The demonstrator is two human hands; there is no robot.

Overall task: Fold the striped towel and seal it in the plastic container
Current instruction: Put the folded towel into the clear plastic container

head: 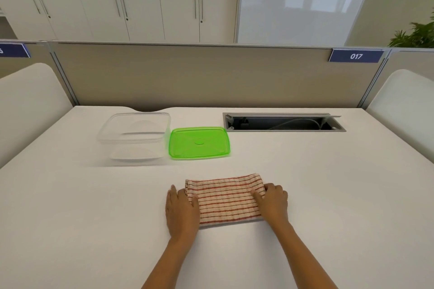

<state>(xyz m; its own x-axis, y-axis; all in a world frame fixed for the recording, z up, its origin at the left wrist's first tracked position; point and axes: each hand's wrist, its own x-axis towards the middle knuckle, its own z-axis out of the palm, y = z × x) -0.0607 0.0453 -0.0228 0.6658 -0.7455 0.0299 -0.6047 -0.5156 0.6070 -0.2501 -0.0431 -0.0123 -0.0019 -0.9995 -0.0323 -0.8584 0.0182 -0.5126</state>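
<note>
The striped towel [226, 198], cream with red stripes, lies folded into a thick rectangle on the white table near me. My left hand [180, 211] grips its left end, thumb on top. At the towel's right end, my right hand [273, 203] holds on with the fingers curled over the edge. A clear plastic container [135, 138] stands open and empty at the far left. Its green lid [199, 142] lies flat on the table just to the container's right.
An open cable hatch [283, 122] is sunk into the table at the far right. A beige partition [211, 75] runs along the table's back edge. White side panels stand at the left and right.
</note>
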